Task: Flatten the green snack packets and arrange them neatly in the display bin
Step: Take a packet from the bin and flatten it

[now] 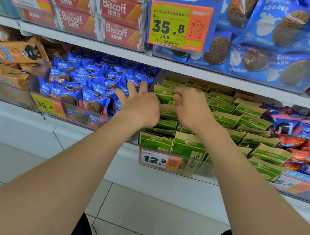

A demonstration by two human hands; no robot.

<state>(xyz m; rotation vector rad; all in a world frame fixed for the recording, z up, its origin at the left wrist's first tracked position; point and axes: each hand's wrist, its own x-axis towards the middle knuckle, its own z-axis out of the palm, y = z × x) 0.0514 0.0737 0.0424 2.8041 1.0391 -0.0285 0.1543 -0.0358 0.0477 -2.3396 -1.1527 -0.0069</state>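
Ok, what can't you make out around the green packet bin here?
1. Head view: some green and brown paper snack packets lie hidden under the left hand and right hand.
2. Head view: whether the right hand's curled fingers pinch a packet; the hand's back hides it.
3. Head view: small print on the orange and white price label is too small to read.

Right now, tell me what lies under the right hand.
Green packets stand in rows under the right hand; its curled fingers meet one packet's top edge. What the palm covers cannot be seen.
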